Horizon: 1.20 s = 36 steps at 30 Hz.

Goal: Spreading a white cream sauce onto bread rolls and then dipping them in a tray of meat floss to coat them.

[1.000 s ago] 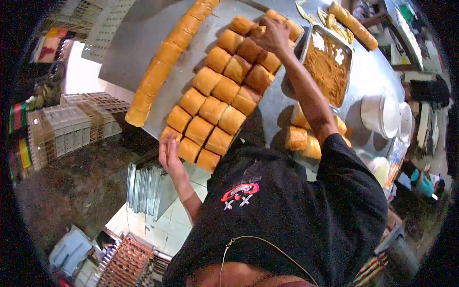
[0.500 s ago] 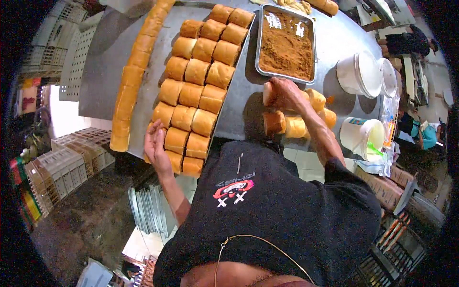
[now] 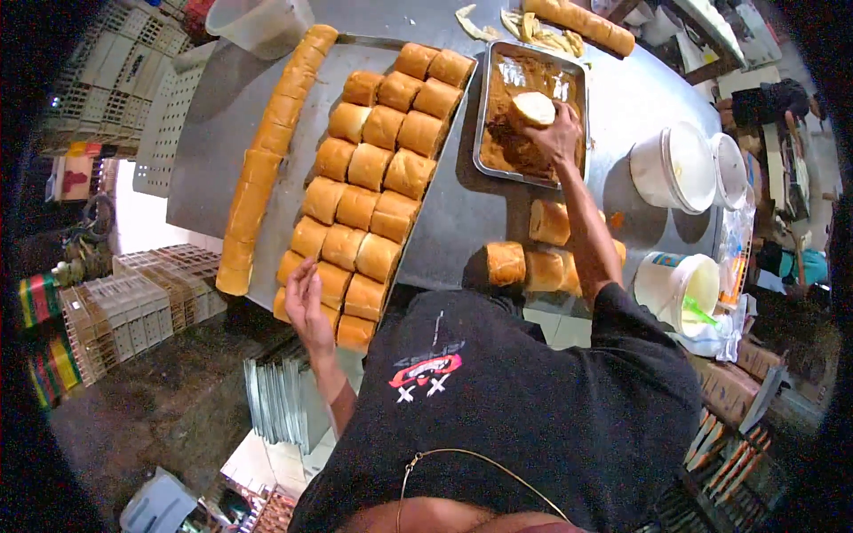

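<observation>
My right hand (image 3: 558, 138) grips a bread roll (image 3: 533, 108) with its pale cut face upward. The roll is over a metal tray (image 3: 477, 149) of brown crumbs (image 3: 515, 149); whether it touches them I cannot tell. At the near left corner of the baking sheet (image 3: 283, 182), my left hand (image 3: 308, 315) is open, its fingers loosely bent beside the golden bread rolls (image 3: 357, 207) lined up in rows there. Several more rolls (image 3: 505, 264) lie on the metal table below the crumb tray, some partly hidden by my right forearm.
A long scored loaf (image 3: 258, 191) runs along the sheet's left side. White tubs (image 3: 662, 169) stand at the right, one bucket (image 3: 673, 286) with a green-handled tool inside. Peeled crust strips (image 3: 542, 34) and another loaf (image 3: 582, 25) lie at the back. Stacked crates (image 3: 133, 306) stand left.
My right hand has lifted a roll from the group near the table's front edge and carried it up over the crumb tray. My left hand stays by the baking sheet. The view has shifted slightly.
</observation>
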Each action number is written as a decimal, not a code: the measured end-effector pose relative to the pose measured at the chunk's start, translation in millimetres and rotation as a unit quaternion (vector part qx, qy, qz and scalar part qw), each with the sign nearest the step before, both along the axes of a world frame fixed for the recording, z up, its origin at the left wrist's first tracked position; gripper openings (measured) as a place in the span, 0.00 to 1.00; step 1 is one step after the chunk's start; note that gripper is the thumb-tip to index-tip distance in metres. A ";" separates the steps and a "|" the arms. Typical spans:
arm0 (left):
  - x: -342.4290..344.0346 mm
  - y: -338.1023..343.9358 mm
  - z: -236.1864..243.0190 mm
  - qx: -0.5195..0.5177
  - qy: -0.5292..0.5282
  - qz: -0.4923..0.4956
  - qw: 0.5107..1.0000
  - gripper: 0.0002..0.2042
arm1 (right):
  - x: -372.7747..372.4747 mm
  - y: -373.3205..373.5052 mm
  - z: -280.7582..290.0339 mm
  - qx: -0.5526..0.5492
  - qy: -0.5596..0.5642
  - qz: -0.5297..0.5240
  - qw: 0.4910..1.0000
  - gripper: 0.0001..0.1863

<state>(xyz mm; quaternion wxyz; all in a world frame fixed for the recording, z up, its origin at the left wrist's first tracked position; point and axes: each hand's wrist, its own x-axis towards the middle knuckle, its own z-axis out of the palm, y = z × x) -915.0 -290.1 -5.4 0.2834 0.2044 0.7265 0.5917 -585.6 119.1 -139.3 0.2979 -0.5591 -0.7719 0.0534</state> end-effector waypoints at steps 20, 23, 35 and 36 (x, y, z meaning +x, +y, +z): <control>-0.7 -37.5 -10.6 -0.027 0.039 0.017 0.999 0.16 | -29.6 32.4 148.8 0.072 0.158 0.092 0.981 0.33; -2.6 -41.0 -12.3 -0.030 0.026 0.039 0.998 0.16 | -34.7 18.3 141.3 0.088 0.191 0.053 0.976 0.30; -19.5 -74.5 -9.4 -0.044 0.046 0.067 0.996 0.16 | -81.2 53.0 87.7 -0.296 -0.109 0.107 0.943 0.35; -23.1 -72.2 -15.3 -0.037 0.048 0.064 0.996 0.16 | -78.6 60.4 89.8 -0.178 -0.043 0.154 0.971 0.34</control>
